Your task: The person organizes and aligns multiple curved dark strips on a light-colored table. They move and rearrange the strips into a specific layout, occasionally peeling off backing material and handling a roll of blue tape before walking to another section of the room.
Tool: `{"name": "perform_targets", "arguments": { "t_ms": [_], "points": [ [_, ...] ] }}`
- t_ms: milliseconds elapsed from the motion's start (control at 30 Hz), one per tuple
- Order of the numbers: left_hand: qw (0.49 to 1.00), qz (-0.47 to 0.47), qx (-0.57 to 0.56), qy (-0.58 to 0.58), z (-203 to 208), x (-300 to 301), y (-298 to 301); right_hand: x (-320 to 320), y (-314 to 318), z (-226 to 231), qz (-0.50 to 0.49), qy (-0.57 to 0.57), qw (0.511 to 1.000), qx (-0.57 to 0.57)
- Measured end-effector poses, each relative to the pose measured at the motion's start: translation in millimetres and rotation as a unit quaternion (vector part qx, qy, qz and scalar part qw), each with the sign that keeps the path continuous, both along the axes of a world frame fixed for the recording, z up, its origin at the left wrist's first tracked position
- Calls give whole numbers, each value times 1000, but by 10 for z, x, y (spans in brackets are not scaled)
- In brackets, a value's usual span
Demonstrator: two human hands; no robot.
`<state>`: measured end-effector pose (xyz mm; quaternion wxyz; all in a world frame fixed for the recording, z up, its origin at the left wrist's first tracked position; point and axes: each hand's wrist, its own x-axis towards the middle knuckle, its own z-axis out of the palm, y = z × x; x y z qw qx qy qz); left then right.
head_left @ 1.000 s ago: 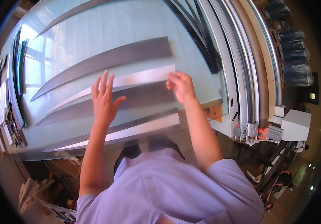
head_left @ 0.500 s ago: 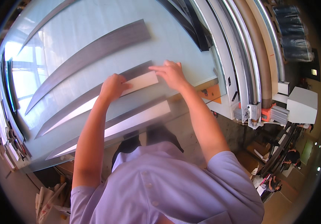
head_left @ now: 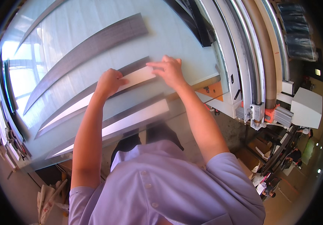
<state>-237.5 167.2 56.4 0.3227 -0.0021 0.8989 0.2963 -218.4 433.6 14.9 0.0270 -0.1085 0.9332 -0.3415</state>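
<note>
A long white tapered strip [head_left: 134,78] lies on a dark grey tapered strip [head_left: 135,66] on a pale, shiny table. Dark margins show along both long sides of the white strip. My left hand [head_left: 109,82] is closed, fingers curled, its thumb at the white strip's upper side. At the wide end, my right hand [head_left: 170,71] has forefinger and thumb on the white strip, with the other fingers partly raised. Nearer to me, a second white strip [head_left: 142,114] rests on another dark strip [head_left: 131,111]; my left forearm crosses it.
A wider dark curved strip [head_left: 94,48] lies farther off, with another [head_left: 37,26] at the far left. Black pieces [head_left: 191,22] sit at the far right of the table. A machine with long rollers [head_left: 257,56] borders the right side. Other people [head_left: 293,155] are in the distance.
The white strip has shifted away from me over its dark strip, so a dark margin now shows on its near side. Both hands moved slightly left and away with it.
</note>
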Motion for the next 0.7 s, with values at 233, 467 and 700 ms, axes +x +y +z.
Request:
{"name": "perform_targets", "arguments": {
  "t_ms": [233,467,700],
  "points": [
    [1000,-6,-10,-1,14,2,17,3,-5,-6,-3,1,1000,-5],
    [1000,-12,-13,13,-27,29,11,42,-37,1,-4,29,999,16],
    [998,-12,-30,49,-52,135,17,37,-32,-38,-2,57,998,13]
  ]
}}
